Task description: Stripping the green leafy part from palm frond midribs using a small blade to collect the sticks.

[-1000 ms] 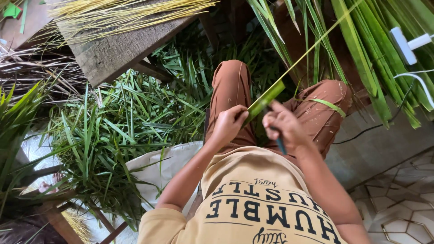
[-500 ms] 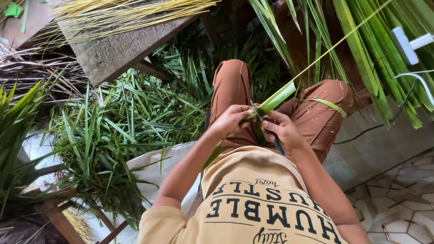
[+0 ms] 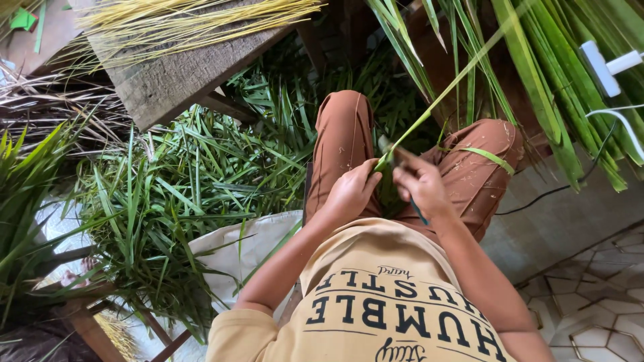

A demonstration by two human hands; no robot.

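Biggest thing here is the heap of cut green leaves (image 3: 181,194) spread over the floor on the left, running from the near corner all the way to the far side under the wooden worktop (image 3: 168,74); that worktop sits far left and has a bundle of yellow dried strips (image 3: 188,20) lying across its top; far right there's a bunch of long fresh fronds (image 3: 557,74) hanging down, with a white plug and cable (image 3: 607,67) just beside them; right side near is tiled floor (image 3: 604,315) with a hexagon pattern; a pale sack (image 3: 248,245) lies near the person's left side; the person sits with brown-trousered knees (image 3: 349,134) pointing far; over the lap, the left hand (image 3: 352,191) is closed around the lower end of a long green leaf strip (image 3: 429,110), which slants up and away to the far right; the right hand (image 3: 419,184) is right next to it, close together with the left one, curled around a small knife with a teal handle (image 3: 418,213); the blade end meets the strip just at the left thumb; can't make out the blade itself clearly.
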